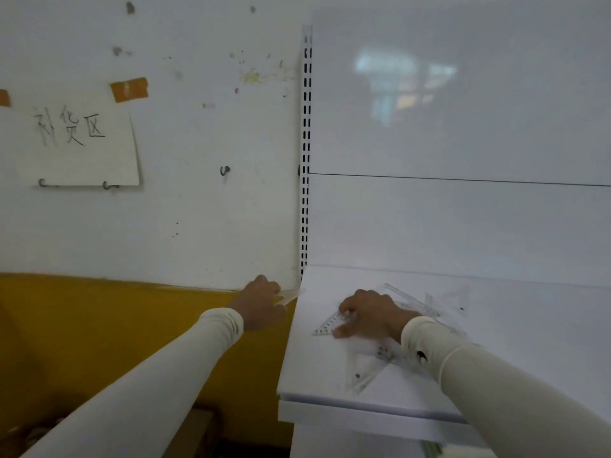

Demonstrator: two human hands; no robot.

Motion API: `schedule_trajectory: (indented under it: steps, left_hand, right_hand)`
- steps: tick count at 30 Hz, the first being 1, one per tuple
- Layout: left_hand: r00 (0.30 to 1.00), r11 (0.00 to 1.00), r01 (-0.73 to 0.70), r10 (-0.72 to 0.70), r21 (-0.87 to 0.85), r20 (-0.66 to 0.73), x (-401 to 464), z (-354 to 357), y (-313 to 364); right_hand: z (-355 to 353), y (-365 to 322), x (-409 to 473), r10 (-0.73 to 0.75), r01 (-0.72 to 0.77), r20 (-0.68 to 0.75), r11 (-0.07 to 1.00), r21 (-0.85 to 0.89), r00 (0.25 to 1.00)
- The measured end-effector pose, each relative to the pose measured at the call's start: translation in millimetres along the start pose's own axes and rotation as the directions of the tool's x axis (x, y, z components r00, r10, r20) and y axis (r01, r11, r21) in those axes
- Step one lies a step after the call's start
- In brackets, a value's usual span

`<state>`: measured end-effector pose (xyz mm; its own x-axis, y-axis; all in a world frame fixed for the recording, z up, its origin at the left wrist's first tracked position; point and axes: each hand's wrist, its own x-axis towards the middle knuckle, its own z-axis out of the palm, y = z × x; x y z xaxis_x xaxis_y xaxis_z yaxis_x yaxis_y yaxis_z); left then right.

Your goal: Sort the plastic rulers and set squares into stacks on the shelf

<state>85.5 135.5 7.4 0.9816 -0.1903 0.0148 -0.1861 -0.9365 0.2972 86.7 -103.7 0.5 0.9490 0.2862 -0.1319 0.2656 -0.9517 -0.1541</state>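
Observation:
Clear plastic rulers and set squares lie scattered on the white shelf. My right hand rests with curled fingers on a small clear set square near the shelf's left side and pinches its edge. Under my right wrist runs a straight ruler, and a larger set square lies near the front edge. More clear pieces sit further back. My left hand hovers just left of the shelf's edge and grips a clear plastic piece whose tip points at the shelf.
The shelf's slotted white upright rises at the back left corner. To the left stands a white wall with a yellow lower band and a taped paper sign. The shelf's front lip lies close below my right forearm.

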Motion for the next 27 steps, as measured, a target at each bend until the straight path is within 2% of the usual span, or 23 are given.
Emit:
schedule_trajectory:
  steps: [6, 12, 18, 22, 27]
  left_hand:
    - [0.999, 0.999, 0.047, -0.047, -0.012, -0.024, -22, -9, -28]
    - [0.996, 0.996, 0.085, -0.085, 0.014, -0.001, -40, -12, -49]
    - [0.995, 0.995, 0.1, -0.101, 0.014, 0.01, -50, -14, -60]
    - [0.994, 0.994, 0.104, -0.104, -0.008, 0.013, -52, -13, -66]
    - [0.995, 0.994, 0.096, -0.096, -0.05, 0.006, -53, -12, -69]
  right_hand:
    - [6, -39, 21, -0.085, 0.083, 0.016, 0.99, 0.111, 0.996]
    - [3, -63, 27, -0.135, 0.131, 0.067, 0.989, 0.069, 0.989]
    - [9, -85, 31, -0.069, 0.076, 0.101, 0.995, -0.065, 0.992]
    - [8, -96, 31, -0.036, 0.042, 0.101, 0.997, -0.057, 0.994]
    - [17, -104, 31, -0.003, 0.003, 0.033, 1.0, -0.014, 0.999]
